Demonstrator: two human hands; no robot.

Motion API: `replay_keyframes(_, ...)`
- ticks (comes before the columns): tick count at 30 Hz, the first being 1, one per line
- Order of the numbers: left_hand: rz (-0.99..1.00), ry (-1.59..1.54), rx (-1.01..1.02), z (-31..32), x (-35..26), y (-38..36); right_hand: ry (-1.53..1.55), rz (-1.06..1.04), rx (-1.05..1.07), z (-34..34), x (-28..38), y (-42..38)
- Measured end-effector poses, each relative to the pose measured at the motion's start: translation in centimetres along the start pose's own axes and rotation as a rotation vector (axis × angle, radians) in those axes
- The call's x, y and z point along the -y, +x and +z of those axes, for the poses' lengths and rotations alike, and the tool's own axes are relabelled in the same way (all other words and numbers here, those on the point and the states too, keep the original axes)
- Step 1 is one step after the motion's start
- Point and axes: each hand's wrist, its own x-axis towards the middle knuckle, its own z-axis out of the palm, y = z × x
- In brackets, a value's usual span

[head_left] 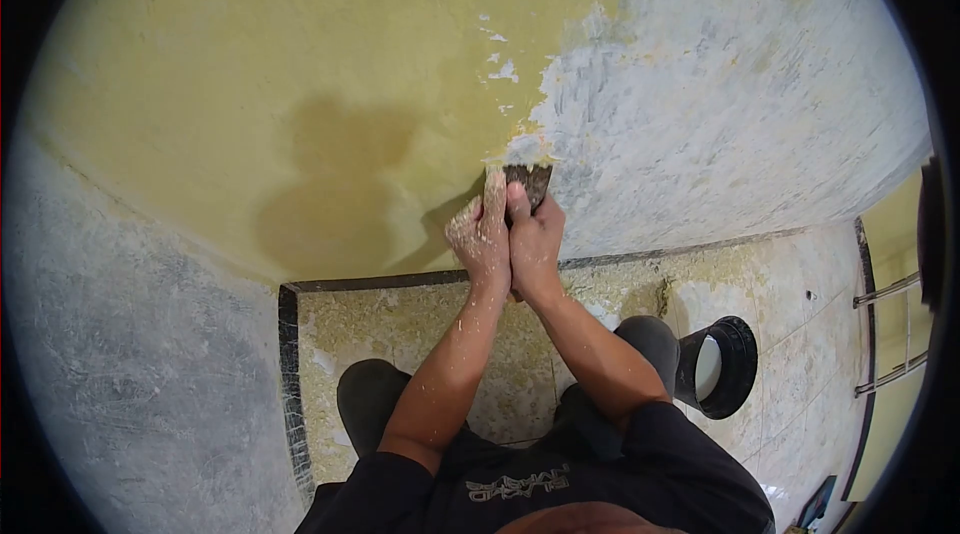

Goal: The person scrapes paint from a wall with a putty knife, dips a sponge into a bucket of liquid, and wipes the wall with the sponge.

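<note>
Both hands press a dark scraper blade against the wall, right at the edge where yellow paint meets the bare grey-white scraped surface. My left hand is dusted with paint flakes, its fingers stretched up along the tool. My right hand grips the handle beside it, touching the left hand. The handle itself is hidden inside the hands.
Yellow paint flakes cover the tiled floor below. A black bucket lies tipped on the floor at the right. My two dark boots stand near the wall. A metal rail shows at the far right.
</note>
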Motion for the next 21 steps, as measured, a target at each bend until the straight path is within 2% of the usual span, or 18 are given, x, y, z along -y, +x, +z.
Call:
replay_keyframes(2, -0.057, -0.239, 0.024, 0.5, -1.4, 0.2, 0.000, -0.029, -0.011, 0.2, 0.5, -0.4)
replay_keyframes(3, 0.019, -0.042, 0.021, -0.2, 0.2, 0.4, -0.008, -0.055, -0.030, 0.1, -0.2, -0.5)
replay_keyframes(5, 0.045, -0.050, -0.007, -0.2, 0.9, -0.6, -0.035, -0.064, -0.053, -0.4, -2.7, -0.3)
replay_keyframes(9, 0.055, -0.040, -0.020, -0.1, 0.1, -0.2, 0.015, 0.046, -0.053, -0.1, -1.0, -0.2)
replay_keyframes(11, 0.022, -0.099, -0.009, 0.1, -1.4, 0.4, -0.087, -0.090, -0.023, 0.4, 1.5, 0.1)
replay_keyframes(14, -0.031, -0.215, 0.032, 0.3, -2.7, 0.7, 0.009, -0.112, -0.024, 1.0, 1.5, 0.3)
replay_keyframes(16, 0.008, -0.122, 0.034, -0.4, 1.0, 0.7, -0.049, -0.204, -0.057, 0.5, -1.2, 0.1)
replay_keyframes(18, -0.071, -0.106, -0.007, -0.7, 1.9, -0.7, 0.028, 0.007, -0.038, -0.3, -3.2, -0.6)
replay_keyframes(21, -0.104, -0.154, -0.016, -0.2, 1.2, -0.6, 0.024, 0.026, -0.028, -0.4, -2.8, -0.3)
